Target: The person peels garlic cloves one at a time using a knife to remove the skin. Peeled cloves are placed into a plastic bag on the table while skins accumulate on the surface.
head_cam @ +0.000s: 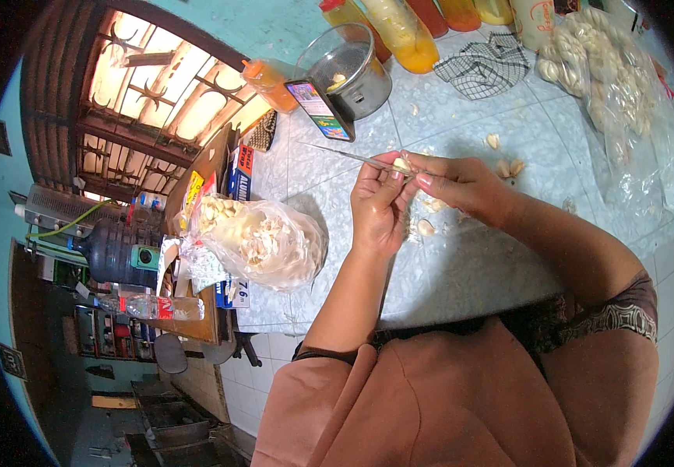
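Observation:
My left hand (379, 204) grips a garlic clove (401, 165) between its fingers and thumb, over the tiled table. Close against it, my right hand (459, 181) holds a thin knife (351, 156) near the clove; its pointed blade reaches out to the left, past the left fingers. The knife's handle is mostly hidden by the fingers. Beneath the hands lie garlic skins and a loose clove (425, 227). More unpeeled cloves (509, 168) rest to the right of the hands.
Left of my hands stands a plastic bag (281, 245) with garlic cloves and skins. Beyond are a propped phone (320, 111), a metal pot with a strainer (366, 87), sauce bottles (413, 49) and a checked cloth (483, 67). A bag of garlic bulbs (611, 87) lies at the far right.

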### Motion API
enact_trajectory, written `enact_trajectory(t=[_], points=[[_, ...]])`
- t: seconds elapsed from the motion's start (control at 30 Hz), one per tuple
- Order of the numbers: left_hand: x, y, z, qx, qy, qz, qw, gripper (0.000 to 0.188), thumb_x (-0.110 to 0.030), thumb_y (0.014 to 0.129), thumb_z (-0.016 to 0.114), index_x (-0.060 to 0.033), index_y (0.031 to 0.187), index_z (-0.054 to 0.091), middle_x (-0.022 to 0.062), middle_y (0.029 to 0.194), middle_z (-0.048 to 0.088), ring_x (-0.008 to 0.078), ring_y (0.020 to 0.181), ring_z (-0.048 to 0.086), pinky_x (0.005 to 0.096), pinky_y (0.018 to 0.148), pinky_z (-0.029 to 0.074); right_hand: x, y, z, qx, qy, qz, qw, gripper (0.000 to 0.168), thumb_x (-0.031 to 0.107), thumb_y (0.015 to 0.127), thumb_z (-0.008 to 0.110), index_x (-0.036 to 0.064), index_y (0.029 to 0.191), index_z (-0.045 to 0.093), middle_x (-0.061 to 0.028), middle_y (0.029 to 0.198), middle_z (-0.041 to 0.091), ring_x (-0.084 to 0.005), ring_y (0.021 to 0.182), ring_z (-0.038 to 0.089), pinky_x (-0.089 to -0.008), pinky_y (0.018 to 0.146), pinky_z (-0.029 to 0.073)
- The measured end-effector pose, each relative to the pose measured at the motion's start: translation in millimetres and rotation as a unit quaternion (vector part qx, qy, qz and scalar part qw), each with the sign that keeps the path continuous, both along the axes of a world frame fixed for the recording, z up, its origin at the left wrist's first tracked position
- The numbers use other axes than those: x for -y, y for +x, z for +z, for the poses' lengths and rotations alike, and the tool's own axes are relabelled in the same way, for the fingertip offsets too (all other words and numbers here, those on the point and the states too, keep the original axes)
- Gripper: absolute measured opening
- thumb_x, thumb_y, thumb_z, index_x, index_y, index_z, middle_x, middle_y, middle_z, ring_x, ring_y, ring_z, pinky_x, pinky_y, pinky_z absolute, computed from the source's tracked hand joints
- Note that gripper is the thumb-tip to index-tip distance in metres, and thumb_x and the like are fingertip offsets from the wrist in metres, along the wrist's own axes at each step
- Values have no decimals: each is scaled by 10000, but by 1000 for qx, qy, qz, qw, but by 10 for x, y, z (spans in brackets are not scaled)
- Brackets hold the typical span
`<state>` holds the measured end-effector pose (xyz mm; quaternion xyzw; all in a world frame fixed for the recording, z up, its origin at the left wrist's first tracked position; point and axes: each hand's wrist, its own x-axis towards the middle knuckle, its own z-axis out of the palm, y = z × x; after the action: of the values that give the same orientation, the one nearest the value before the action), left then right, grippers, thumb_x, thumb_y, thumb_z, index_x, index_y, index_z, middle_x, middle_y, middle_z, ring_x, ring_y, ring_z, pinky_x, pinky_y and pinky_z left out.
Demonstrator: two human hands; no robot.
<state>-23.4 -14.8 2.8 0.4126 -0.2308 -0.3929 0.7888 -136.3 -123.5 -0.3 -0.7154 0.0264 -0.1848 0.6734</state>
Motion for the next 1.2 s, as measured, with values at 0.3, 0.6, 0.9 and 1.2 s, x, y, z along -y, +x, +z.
enact_trajectory(t=[0.3, 0.6, 0.9, 1.2], points=[[8, -1, -51, -13, -9, -4, 1000, 152, 16, 814, 484, -20, 960, 468, 88, 917, 539, 161, 818, 547, 280, 730, 479, -14, -54, 128, -64, 82, 21, 994, 499, 398, 834, 475, 64, 1204, 462, 8, 657, 505, -51, 545, 398, -204, 478, 322], [-17, 14, -19, -34, -1, -34, 999, 163, 20, 806, 480, -44, 956, 474, 95, 904, 553, 189, 828, 555, 293, 732, 473, 43, -20, 96, -82, 109, -5, 991, 482, 409, 825, 495, 77, 1174, 498, 33, 500, 394, -46, 400, 328, -203, 359, 246], [-3, 44, -53, -48, -14, -2, 999, 173, 35, 801, 476, -8, 968, 463, 116, 893, 547, 206, 809, 559, 304, 737, 493, -1, -51, 92, -63, 105, 4, 992, 487, 373, 836, 495, 29, 1181, 476, 29, 637, 467, -39, 534, 393, -184, 459, 297], [-5, 12, -63, -34, -12, 5, 999, 179, 55, 798, 466, 8, 970, 452, 130, 892, 542, 206, 801, 560, 303, 761, 484, -33, -61, 132, -46, 54, 18, 997, 459, 317, 861, 461, -16, 1178, 454, -111, 1121, 529, -140, 1025, 462, -281, 915, 328]])
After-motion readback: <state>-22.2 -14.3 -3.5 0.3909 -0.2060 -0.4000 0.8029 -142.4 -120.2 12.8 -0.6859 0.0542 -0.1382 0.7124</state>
